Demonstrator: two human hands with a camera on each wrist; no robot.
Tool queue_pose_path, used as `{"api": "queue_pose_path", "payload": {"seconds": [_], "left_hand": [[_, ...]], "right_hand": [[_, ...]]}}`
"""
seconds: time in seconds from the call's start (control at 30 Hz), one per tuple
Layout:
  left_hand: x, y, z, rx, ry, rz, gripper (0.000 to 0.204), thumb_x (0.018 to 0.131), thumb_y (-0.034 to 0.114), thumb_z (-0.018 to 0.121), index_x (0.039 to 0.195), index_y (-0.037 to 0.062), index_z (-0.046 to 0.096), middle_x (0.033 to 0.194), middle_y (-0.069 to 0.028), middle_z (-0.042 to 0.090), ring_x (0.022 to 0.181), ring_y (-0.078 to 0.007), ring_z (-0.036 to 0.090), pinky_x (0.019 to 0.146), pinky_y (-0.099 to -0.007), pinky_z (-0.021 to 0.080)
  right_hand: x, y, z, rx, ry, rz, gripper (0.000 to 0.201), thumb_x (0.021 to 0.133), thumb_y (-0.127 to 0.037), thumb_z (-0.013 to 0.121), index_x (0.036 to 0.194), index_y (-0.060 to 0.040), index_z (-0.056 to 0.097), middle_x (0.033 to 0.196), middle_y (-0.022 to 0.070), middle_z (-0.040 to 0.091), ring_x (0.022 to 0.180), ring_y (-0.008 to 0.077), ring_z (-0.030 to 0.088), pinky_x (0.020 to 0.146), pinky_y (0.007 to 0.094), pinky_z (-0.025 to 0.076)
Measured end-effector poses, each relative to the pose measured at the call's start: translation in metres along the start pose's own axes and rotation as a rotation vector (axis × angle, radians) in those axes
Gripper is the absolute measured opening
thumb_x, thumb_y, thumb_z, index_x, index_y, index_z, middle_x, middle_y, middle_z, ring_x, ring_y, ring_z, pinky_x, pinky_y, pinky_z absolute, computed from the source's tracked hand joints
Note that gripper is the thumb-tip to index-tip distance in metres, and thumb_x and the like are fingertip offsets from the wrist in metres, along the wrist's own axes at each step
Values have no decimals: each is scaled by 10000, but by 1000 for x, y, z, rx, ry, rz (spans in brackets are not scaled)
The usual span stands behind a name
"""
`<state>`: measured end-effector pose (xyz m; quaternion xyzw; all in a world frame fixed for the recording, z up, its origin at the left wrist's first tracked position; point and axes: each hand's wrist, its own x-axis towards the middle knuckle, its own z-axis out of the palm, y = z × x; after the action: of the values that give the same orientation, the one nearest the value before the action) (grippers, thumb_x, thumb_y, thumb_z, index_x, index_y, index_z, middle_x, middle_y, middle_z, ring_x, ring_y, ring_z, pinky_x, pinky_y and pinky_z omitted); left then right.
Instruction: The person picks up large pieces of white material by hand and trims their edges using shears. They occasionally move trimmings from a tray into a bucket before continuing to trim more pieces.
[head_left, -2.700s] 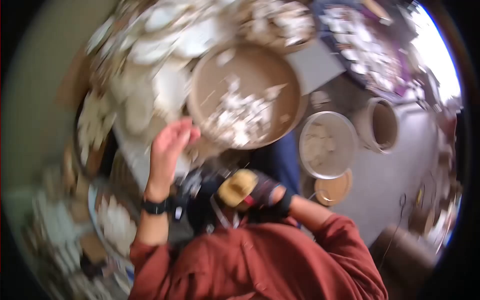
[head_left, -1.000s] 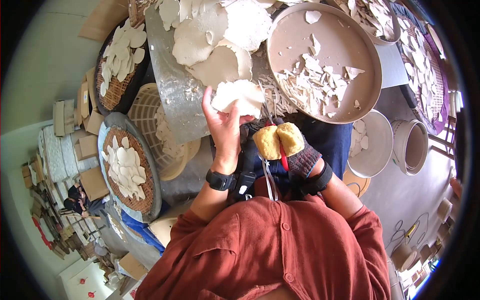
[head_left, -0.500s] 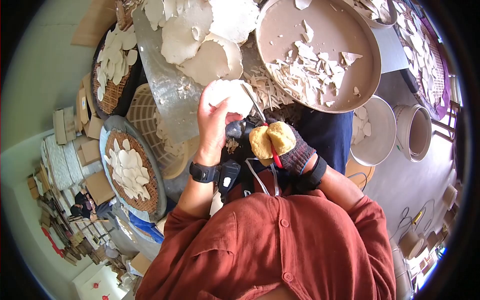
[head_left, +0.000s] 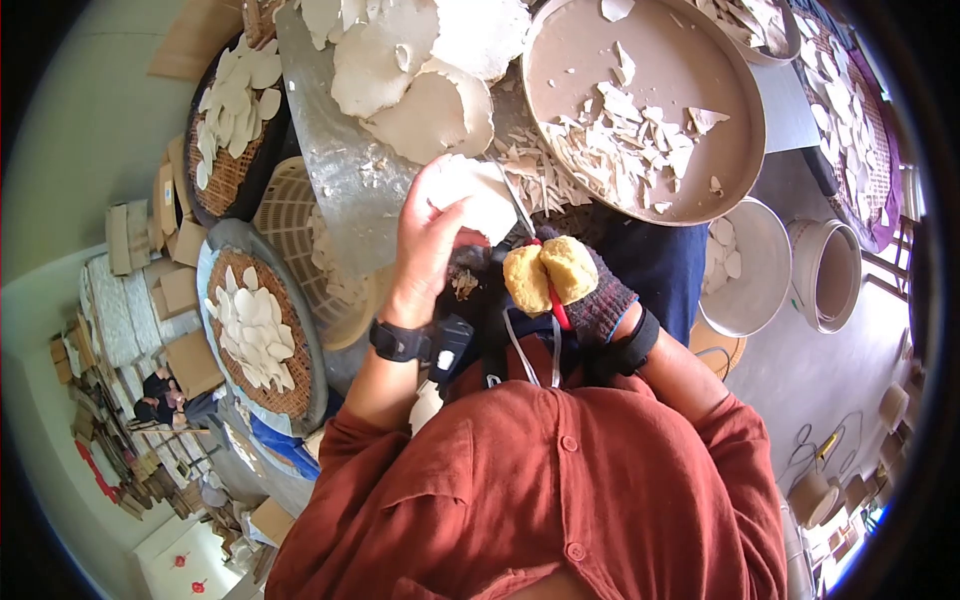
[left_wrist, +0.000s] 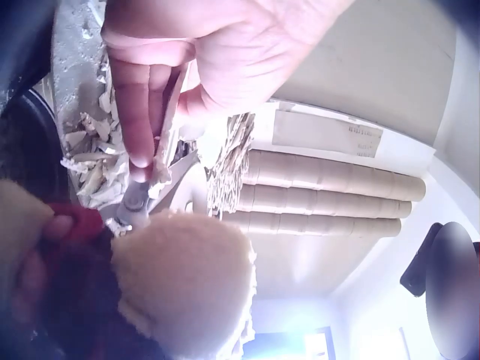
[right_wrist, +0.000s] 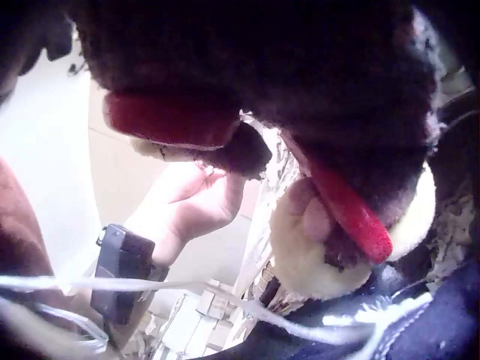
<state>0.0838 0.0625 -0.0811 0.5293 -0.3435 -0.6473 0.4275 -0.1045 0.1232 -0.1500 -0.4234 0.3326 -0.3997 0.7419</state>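
Note:
My bare left hand (head_left: 425, 240) pinches a thin, stiff, pale sheet (head_left: 482, 188) between thumb and fingers, its edge turned towards my right hand. My right hand (head_left: 605, 302), in a dark knitted glove, grips scissors (head_left: 514, 192) with red handles (right_wrist: 352, 214). Lumps of yellow foam (head_left: 568, 270) pad those handles. Narrow metal blades reach up to the sheet's right edge, overlapping it in the head view. Seen from the left wrist, the blade joint (left_wrist: 135, 201) sits just below the sheet's rim (left_wrist: 169, 142).
Ahead on a metal-topped table (head_left: 345, 160) lies a pile of larger pale sheets (head_left: 385, 70). A round brown tray (head_left: 745, 110) holds broken scraps. Left are a plastic basket (head_left: 285, 200) and a wicker tray (head_left: 300, 395). White buckets (head_left: 765, 300) stand on the right.
Earliest, my left hand was raised beside the brown tray with no sheet visible in it. It then held the sheet near the pile, and has since drawn it closer to the scissors and turned it.

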Motion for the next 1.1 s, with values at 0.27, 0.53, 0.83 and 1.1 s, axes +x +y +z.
{"api": "queue_pose_path", "payload": {"seconds": [0.27, 0.53, 0.83, 1.1], "left_hand": [[9, 9, -9, 95, -99, -46, 577, 822, 20, 595, 1332, 34, 325, 1123, -120, 574, 896, -176, 630, 634, -283, 569], [1, -7, 15, 84, 117, 221, 545, 833, 6, 593, 1296, 3, 306, 1059, -154, 603, 932, -172, 613, 773, -274, 528], [-2, -9, 56, 27, 99, 301, 538, 870, 10, 516, 1364, -18, 303, 1002, -151, 611, 788, -171, 632, 647, -276, 542], [9, -6, 66, 137, -100, 159, 497, 898, 74, 498, 1351, -17, 315, 1004, -190, 627, 715, -233, 673, 575, -271, 560]], "right_hand": [[-11, -9, -1, -125, 12, 28, 226, 834, -155, 662, 1013, -32, 602, 965, 58, 647, 874, 142, 619, 783, 287, 503], [9, 0, -4, -288, 76, -237, 240, 743, -114, 645, 970, -42, 617, 897, 120, 644, 846, 295, 615, 743, 353, 488], [-8, -25, -16, -269, 61, -217, 235, 834, -116, 598, 1055, -41, 570, 991, 110, 629, 912, 248, 619, 803, 332, 498], [-31, -20, -30, -452, 132, -172, 275, 858, -150, 638, 1083, -12, 563, 1036, 95, 635, 934, 156, 622, 833, 295, 500]]}}
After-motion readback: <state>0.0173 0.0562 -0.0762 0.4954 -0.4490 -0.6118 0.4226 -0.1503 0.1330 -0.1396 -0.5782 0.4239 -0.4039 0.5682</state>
